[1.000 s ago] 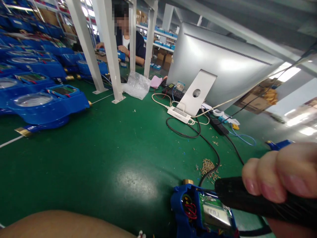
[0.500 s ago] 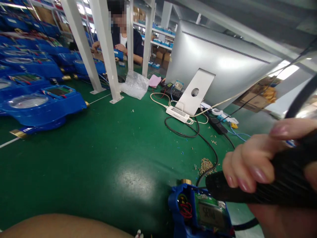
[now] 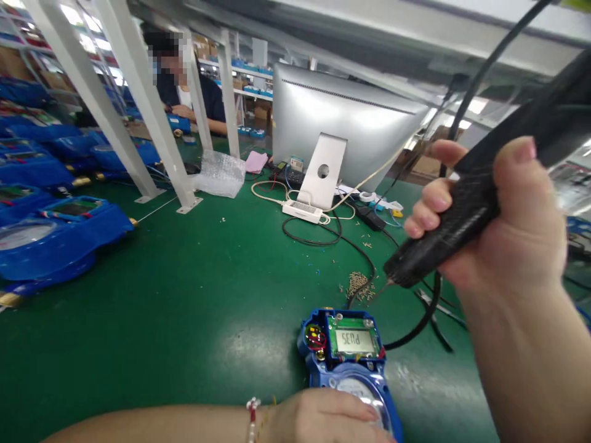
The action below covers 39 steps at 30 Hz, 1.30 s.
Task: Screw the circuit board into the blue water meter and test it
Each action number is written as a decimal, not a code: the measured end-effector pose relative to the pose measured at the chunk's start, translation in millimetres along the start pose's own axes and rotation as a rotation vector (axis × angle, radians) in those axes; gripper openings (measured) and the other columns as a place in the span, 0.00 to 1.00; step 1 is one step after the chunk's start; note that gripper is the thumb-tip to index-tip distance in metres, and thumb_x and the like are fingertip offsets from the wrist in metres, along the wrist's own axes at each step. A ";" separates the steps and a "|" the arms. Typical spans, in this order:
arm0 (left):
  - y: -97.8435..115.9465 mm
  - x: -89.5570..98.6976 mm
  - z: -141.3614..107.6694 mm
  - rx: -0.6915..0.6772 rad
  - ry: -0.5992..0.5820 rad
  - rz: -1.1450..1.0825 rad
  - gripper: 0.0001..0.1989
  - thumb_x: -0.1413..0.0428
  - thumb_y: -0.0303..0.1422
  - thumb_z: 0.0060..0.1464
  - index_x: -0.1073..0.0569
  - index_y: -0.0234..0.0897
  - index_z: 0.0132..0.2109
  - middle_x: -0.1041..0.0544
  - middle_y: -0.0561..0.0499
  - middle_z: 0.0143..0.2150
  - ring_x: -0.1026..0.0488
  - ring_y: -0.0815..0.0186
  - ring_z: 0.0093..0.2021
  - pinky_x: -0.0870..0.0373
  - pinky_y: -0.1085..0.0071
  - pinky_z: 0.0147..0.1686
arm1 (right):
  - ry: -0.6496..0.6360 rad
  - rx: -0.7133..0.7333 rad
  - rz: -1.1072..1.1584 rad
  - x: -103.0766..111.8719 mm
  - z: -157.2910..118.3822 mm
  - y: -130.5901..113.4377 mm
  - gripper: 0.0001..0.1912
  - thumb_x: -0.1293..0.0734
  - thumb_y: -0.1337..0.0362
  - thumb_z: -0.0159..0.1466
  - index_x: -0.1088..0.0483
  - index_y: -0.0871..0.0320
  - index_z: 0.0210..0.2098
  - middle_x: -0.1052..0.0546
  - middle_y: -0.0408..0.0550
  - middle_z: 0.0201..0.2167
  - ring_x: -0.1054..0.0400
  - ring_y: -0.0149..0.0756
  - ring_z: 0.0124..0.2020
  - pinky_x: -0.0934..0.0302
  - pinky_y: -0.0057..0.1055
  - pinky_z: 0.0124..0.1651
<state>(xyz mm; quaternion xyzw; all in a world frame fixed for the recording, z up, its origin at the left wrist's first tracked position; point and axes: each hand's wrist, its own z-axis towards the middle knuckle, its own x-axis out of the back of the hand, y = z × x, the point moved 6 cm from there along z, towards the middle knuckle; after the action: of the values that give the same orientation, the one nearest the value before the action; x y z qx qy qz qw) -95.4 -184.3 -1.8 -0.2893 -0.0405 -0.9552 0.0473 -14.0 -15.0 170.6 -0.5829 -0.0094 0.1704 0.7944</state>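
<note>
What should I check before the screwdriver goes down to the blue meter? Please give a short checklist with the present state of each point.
1. Left hand steadies the blue meter: ok, it rests on the dial end.
2. Right hand grips the electric screwdriver firmly: ok, fingers wrapped around it.
3. Screwdriver tip over the meter: not ok, it hangs above and to the right.
4. Screw on the tip: cannot tell.
5. Black cable clear of the meter: not ok, it runs to its right edge.
6. Loose screws within reach: ok, piled just behind the meter.
</note>
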 end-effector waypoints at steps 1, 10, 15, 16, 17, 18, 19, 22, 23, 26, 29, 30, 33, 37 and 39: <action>0.1 4.2 2.0 0.021 0.018 -0.004 0.19 0.63 0.26 0.65 0.28 0.27 0.46 0.26 0.52 0.49 0.32 0.74 0.52 0.41 0.76 0.60 | 0.067 -0.037 -0.060 17.7 1.0 2.2 0.20 0.40 0.47 0.63 0.34 0.55 0.45 0.37 0.40 0.22 0.41 0.26 0.20 0.40 0.26 0.23; 8.2 27.1 24.8 0.209 -0.128 0.138 0.11 0.53 0.31 0.64 0.31 0.36 0.50 0.25 0.64 0.46 0.32 0.77 0.52 0.47 0.74 0.63 | 0.189 -0.605 -0.643 143.3 -45.8 135.6 0.15 0.32 0.61 0.52 0.35 0.62 0.36 0.31 0.46 0.20 0.31 0.41 0.24 0.33 0.38 0.29; 19.9 41.3 17.8 0.242 -0.098 0.299 0.08 0.48 0.28 0.61 0.27 0.45 0.43 0.22 0.63 0.37 0.27 0.75 0.45 0.42 0.71 0.61 | 0.264 -0.481 -0.965 172.8 -53.4 147.5 0.26 0.27 0.61 0.46 0.30 0.66 0.43 0.28 0.54 0.29 0.32 0.57 0.41 0.42 0.53 0.49; 19.8 47.4 14.9 0.280 -0.122 0.321 0.08 0.48 0.28 0.61 0.27 0.45 0.43 0.22 0.62 0.36 0.26 0.74 0.45 0.40 0.70 0.60 | 0.270 -0.453 -0.998 173.6 -55.3 143.9 0.28 0.28 0.60 0.47 0.31 0.67 0.45 0.28 0.57 0.32 0.34 0.60 0.44 0.45 0.56 0.52; 18.6 55.7 11.9 0.328 -0.137 0.345 0.08 0.48 0.28 0.60 0.27 0.44 0.43 0.22 0.60 0.36 0.26 0.71 0.45 0.37 0.68 0.59 | 0.270 -0.425 -1.014 172.1 -58.2 139.2 0.29 0.29 0.60 0.48 0.31 0.67 0.47 0.28 0.59 0.36 0.35 0.61 0.46 0.48 0.58 0.54; 16.7 65.6 9.0 0.373 -0.138 0.368 0.08 0.47 0.27 0.60 0.27 0.43 0.44 0.22 0.58 0.36 0.27 0.69 0.46 0.34 0.66 0.58 | 0.263 -0.398 -1.013 168.3 -62.6 134.0 0.28 0.30 0.59 0.50 0.32 0.66 0.48 0.28 0.60 0.39 0.36 0.60 0.47 0.49 0.57 0.54; 14.0 76.5 6.2 0.416 -0.130 0.393 0.08 0.47 0.26 0.59 0.28 0.43 0.44 0.22 0.57 0.36 0.27 0.67 0.46 0.32 0.64 0.56 | 0.246 -0.374 -0.996 162.1 -68.5 128.9 0.27 0.31 0.58 0.52 0.33 0.65 0.50 0.29 0.60 0.41 0.35 0.57 0.47 0.47 0.55 0.55; 1.1 104.5 0.3 0.521 -0.106 0.467 0.11 0.45 0.22 0.55 0.28 0.40 0.44 0.23 0.53 0.38 0.27 0.64 0.44 0.28 0.63 0.50 | 0.117 -0.346 -0.827 130.8 -94.2 120.0 0.23 0.37 0.52 0.59 0.32 0.59 0.50 0.27 0.53 0.41 0.31 0.43 0.43 0.35 0.40 0.48; -4.3 110.6 -0.2 0.550 -0.107 0.488 0.11 0.45 0.21 0.54 0.28 0.39 0.44 0.24 0.52 0.38 0.27 0.65 0.43 0.28 0.65 0.49 | 0.059 -0.346 -0.725 117.8 -104.2 119.7 0.23 0.37 0.51 0.59 0.32 0.57 0.49 0.26 0.51 0.42 0.30 0.41 0.43 0.33 0.36 0.45; -21.6 115.7 3.7 0.631 -0.173 0.502 0.10 0.44 0.24 0.56 0.28 0.36 0.46 0.26 0.50 0.38 0.29 0.67 0.41 0.29 0.71 0.44 | -0.029 -0.321 -0.383 86.4 -131.3 121.6 0.21 0.36 0.51 0.60 0.32 0.54 0.49 0.28 0.50 0.49 0.31 0.39 0.47 0.34 0.34 0.49; -34.9 105.6 13.0 0.669 -0.324 0.431 0.11 0.45 0.28 0.58 0.29 0.36 0.48 0.26 0.49 0.38 0.30 0.67 0.39 0.30 0.71 0.40 | -0.098 -0.302 -0.215 70.4 -147.3 129.1 0.21 0.37 0.53 0.63 0.35 0.51 0.53 0.36 0.49 0.58 0.36 0.41 0.54 0.39 0.37 0.56; -37.3 102.1 16.7 0.659 -0.359 0.406 0.10 0.45 0.28 0.58 0.29 0.36 0.48 0.26 0.49 0.38 0.31 0.66 0.39 0.30 0.70 0.40 | -0.131 -0.309 -0.178 67.4 -150.3 132.4 0.21 0.38 0.54 0.63 0.37 0.49 0.55 0.39 0.49 0.60 0.38 0.42 0.56 0.40 0.39 0.58; -43.0 95.3 24.3 0.628 -0.423 0.335 0.10 0.46 0.25 0.58 0.29 0.37 0.47 0.26 0.51 0.37 0.32 0.66 0.38 0.33 0.69 0.39 | -0.196 -0.332 -0.117 63.8 -154.6 139.9 0.23 0.38 0.55 0.64 0.40 0.46 0.58 0.40 0.47 0.61 0.44 0.44 0.61 0.44 0.43 0.61; -51.5 93.0 27.9 0.658 -0.509 0.255 0.09 0.47 0.23 0.59 0.29 0.39 0.45 0.26 0.53 0.37 0.33 0.67 0.38 0.36 0.69 0.39 | -0.199 -0.362 -0.075 63.1 -156.2 143.1 0.23 0.38 0.55 0.64 0.42 0.47 0.58 0.39 0.49 0.60 0.42 0.44 0.59 0.47 0.46 0.62; -54.1 92.4 30.4 0.672 -0.566 0.223 0.08 0.49 0.24 0.60 0.30 0.39 0.45 0.27 0.54 0.37 0.34 0.67 0.38 0.37 0.68 0.39 | -0.198 -0.387 -0.050 62.1 -157.5 144.1 0.24 0.38 0.55 0.64 0.42 0.47 0.58 0.39 0.50 0.60 0.39 0.44 0.57 0.46 0.46 0.62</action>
<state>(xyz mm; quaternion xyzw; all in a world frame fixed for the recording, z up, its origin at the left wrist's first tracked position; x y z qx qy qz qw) -161.3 -133.6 72.1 -0.5105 -0.3281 -0.7614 0.2280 40.8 -105.0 -25.1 -0.7047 -0.1343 0.2021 0.6668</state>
